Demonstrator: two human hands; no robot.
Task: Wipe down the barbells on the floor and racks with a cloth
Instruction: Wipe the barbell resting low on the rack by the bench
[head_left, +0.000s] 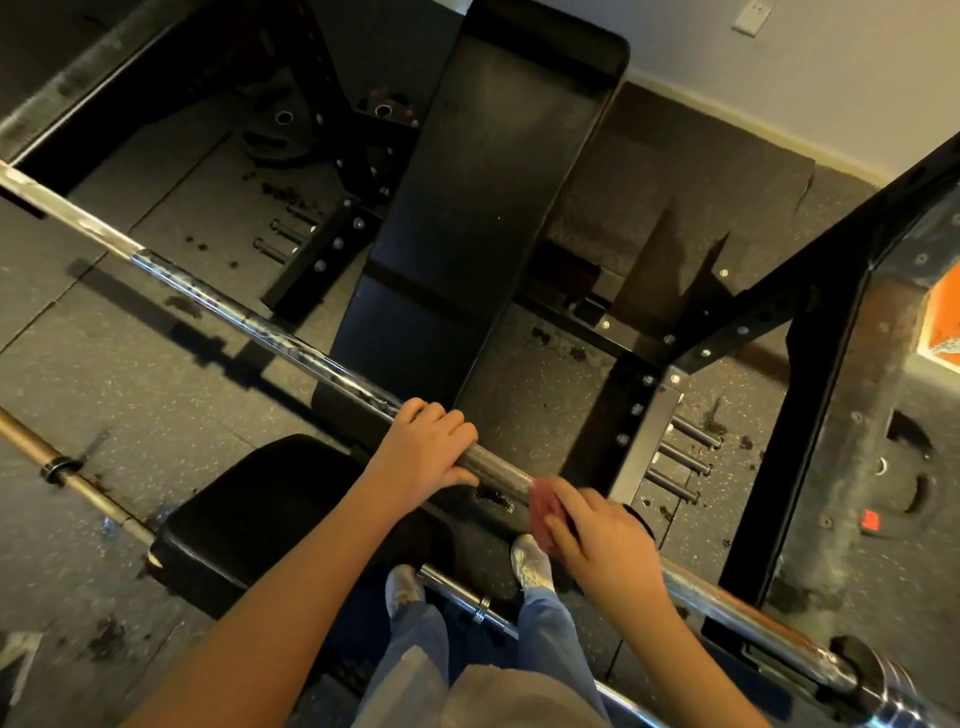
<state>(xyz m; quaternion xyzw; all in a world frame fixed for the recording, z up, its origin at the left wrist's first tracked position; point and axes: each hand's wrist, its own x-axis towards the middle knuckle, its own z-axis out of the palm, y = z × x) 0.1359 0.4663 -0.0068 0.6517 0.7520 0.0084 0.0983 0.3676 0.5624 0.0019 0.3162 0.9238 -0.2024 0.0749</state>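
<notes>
Racked barbell (223, 306): is running diagonally from the upper left of the frame down to the lower right corner, crossing above the black bench (493, 208).
Left hand (423, 449): is grasping the racked barbell at the centre of the frame, with the fingers curled over the top of the knurled shaft.
Right hand (602, 540): is clutching the cloth (543, 512) just right of the left hand. It is slightly blurred.
Cloth: pinkish-red and bunched, is sitting against the racked barbell under the right hand's fingers.
Floor barbell (78, 483): bronze-toned, is lying on the speckled rubber floor (156, 374) at the lower left, angled toward the bench seat.
Chrome bar (467, 597): is showing low on the floor between the person's pale shoes (530, 564), at the bottom centre.
Rack (810, 415): its black frame is standing at the right of the frame.
Weight plates (280, 130): are lying dark in the upper left, beyond the bench.
</notes>
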